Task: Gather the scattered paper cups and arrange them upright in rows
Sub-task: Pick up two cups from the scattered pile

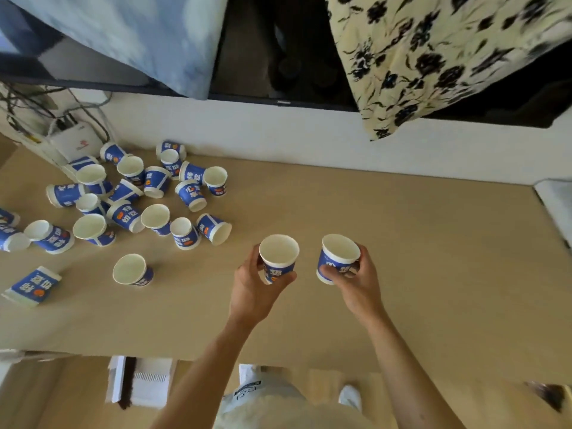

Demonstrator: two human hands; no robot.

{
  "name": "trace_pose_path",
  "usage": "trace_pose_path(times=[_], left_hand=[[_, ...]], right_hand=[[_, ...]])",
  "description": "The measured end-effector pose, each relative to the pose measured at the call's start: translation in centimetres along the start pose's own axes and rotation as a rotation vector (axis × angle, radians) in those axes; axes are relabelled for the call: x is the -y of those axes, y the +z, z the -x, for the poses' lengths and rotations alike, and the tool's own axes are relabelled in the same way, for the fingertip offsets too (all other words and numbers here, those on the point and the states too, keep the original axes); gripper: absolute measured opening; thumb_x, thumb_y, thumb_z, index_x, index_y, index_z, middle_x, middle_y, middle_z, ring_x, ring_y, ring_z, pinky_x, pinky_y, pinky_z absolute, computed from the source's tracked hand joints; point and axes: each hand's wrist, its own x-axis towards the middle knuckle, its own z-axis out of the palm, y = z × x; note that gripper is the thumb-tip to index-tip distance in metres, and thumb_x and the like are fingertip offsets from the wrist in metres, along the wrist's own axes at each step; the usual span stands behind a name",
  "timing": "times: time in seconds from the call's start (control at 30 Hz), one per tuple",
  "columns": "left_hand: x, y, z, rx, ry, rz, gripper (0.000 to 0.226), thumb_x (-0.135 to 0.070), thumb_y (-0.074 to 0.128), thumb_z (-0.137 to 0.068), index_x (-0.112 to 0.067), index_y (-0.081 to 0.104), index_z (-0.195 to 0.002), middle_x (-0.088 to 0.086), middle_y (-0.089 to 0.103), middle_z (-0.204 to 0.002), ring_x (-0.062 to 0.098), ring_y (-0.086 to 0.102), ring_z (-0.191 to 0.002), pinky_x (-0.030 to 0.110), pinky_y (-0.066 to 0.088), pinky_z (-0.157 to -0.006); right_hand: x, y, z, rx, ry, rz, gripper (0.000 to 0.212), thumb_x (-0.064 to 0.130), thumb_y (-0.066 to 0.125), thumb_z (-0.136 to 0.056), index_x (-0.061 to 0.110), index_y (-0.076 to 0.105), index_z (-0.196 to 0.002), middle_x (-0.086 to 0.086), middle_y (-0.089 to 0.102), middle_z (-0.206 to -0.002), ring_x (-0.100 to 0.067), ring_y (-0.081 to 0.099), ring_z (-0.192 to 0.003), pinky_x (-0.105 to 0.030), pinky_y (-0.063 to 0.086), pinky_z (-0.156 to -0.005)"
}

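Two cups are held over the middle of the worktop [418, 258], one in each hand. The left hand [253, 289] has its grip wrapped round the left cup [278, 258], thumb across the blue wall, mouth up and close to level. The right hand [359, 280] grasps the right cup [339, 258] low on its side, and that one looks tilted rather than level. Whether either base touches the wood I cannot tell.

To set them well, I would level the right cup first. Then lower both straight down side by side, rims just apart, and let go only once each base sits flat — paper this light likely tips if dragged or released askew. Holding the wall and not the rim should keep the mouths round.

Room is good. The near edge runs under the forearms, so a first row is better started farther in. Bare wood stretches ahead and to the right, enough for rows, up to a white object [557, 205] at the right edge. Left of the hands a lone cup [131, 270] stands upright. Beyond it the pile [139, 196] — most on their sides, some upright — spreads to the far left, up to a router [77, 140] and the wall [309, 134].
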Motion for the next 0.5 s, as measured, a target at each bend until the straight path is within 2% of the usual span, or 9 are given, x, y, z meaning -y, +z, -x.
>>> trace_pose_path(times=[0.07, 0.17, 0.27, 0.4, 0.5], left_hand=[[-2.1, 3.4, 0.9, -0.001, 0.018, 0.012, 0.061, -0.019, 0.091, -0.069, -0.029, 0.059, -0.119, -0.021, 0.070, -0.104, -0.004, 0.067, -0.093, 0.007, 0.049, -0.073], [-5.3, 9.1, 2.8, 0.009, 0.054, 0.027, 0.059, -0.017, 0.090, -0.070, -0.023, 0.060, -0.121, -0.016, 0.070, -0.105, 0.002, 0.068, -0.094, 0.012, 0.052, -0.075], [-8.0, 14.3, 4.8, 0.030, 0.072, 0.040, 0.058, -0.018, 0.089, -0.072, -0.025, 0.059, -0.121, -0.016, 0.070, -0.108, 0.005, 0.068, -0.098, 0.020, 0.056, -0.079], [-10.1, 19.2, 7.4, 0.025, 0.067, 0.039, 0.055, -0.019, 0.089, -0.073, -0.036, 0.058, -0.115, -0.023, 0.069, -0.104, 0.002, 0.068, -0.098, 0.017, 0.055, -0.077], [-10.8, 21.2, 8.7, 0.014, 0.046, 0.024, 0.056, -0.018, 0.089, -0.072, -0.038, 0.058, -0.114, -0.024, 0.069, -0.104, 0.002, 0.068, -0.098, 0.015, 0.055, -0.077]], right_hand=[[-0.3, -3.3, 0.1, -0.025, -0.018, -0.025, 0.072, 0.032, 0.086, -0.057, 0.020, 0.058, -0.123, 0.003, 0.069, -0.112, -0.008, 0.069, -0.097, -0.021, 0.056, -0.076], [-0.8, -8.8, 0.4, -0.077, -0.030, -0.061, 0.069, 0.022, 0.086, -0.060, 0.021, 0.058, -0.124, 0.008, 0.069, -0.110, -0.002, 0.068, -0.094, -0.019, 0.055, -0.073], [-1.2, -14.1, 0.5, -0.135, -0.038, -0.082, 0.069, 0.022, 0.086, -0.059, 0.023, 0.059, -0.123, 0.008, 0.068, -0.113, -0.001, 0.067, -0.096, -0.021, 0.056, -0.073], [-2.0, -19.5, 0.9, -0.175, -0.033, -0.114, 0.064, 0.016, 0.086, -0.067, 0.024, 0.059, -0.125, 0.005, 0.068, -0.117, -0.011, 0.067, -0.105, -0.032, 0.058, -0.086], [-3.0, -21.8, 1.2, -0.187, -0.017, -0.138, 0.064, 0.012, 0.086, -0.069, 0.025, 0.059, -0.126, 0.006, 0.067, -0.118, -0.010, 0.066, -0.107, -0.030, 0.057, -0.086]])
